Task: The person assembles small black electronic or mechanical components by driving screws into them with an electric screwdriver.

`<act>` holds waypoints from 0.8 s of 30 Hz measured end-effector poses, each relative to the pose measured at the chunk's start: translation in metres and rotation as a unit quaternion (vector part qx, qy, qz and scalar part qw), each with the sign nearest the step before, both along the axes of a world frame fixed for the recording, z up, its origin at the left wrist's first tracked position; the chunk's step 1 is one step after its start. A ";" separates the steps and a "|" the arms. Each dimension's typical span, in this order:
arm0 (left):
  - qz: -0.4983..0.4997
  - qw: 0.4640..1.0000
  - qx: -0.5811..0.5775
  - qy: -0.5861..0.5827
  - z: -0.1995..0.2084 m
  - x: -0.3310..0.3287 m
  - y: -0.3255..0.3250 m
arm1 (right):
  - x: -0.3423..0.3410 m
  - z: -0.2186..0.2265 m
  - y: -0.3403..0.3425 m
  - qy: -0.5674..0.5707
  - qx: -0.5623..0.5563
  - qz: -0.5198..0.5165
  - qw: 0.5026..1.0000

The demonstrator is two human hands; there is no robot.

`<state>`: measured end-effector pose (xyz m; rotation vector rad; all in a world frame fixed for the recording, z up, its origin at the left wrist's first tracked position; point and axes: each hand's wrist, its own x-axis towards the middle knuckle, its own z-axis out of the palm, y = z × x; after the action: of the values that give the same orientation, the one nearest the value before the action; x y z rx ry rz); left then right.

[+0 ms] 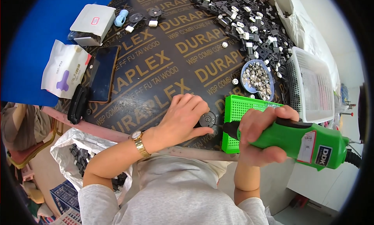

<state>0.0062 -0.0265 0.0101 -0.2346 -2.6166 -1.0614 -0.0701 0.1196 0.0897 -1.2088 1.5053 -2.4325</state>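
My right hand (pixel 263 133) is wrapped around a green electric screwdriver (pixel 290 141), whose black nose points left. Just left of that nose, my left hand (pixel 183 116) is closed on a small round dark-grey part (pixel 208 119), pressed down on the table. Its thumb and bent fingers sit at the part's left edge, and the hand covers some of it. Beneath the screwdriver and right hand lies a bright green perforated basket (pixel 232 143), partly hidden by them. A blue dish (pixel 245 85) of small metal pieces (pixel 257 75) stands beyond the basket.
Black-and-white plastic parts (pixel 249 26) are heaped at the far right, beside a white basket (pixel 311 85). A phone (pixel 104 73), a tissue pack (pixel 66 69), a white box (pixel 92 24) and two round assemblies (pixel 154 14) lie left and far. A white sack (pixel 64 147) holding black parts stands below the table edge.
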 end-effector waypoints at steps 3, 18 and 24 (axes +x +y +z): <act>0.025 0.997 -0.016 0.066 0.007 -0.001 0.000 | -0.004 0.000 0.002 0.055 -0.017 0.021 0.998; 0.010 0.990 0.106 0.090 0.012 0.018 0.009 | 0.007 0.014 0.018 -0.041 -0.117 0.085 0.989; 0.014 0.984 0.149 0.094 0.009 0.018 0.014 | 0.006 0.012 0.018 -0.008 -0.118 0.116 0.986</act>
<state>0.0244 -0.0127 0.0193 -0.2171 -2.2538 -1.3325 -0.0636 0.1373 0.1012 -1.3148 1.0242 -2.5041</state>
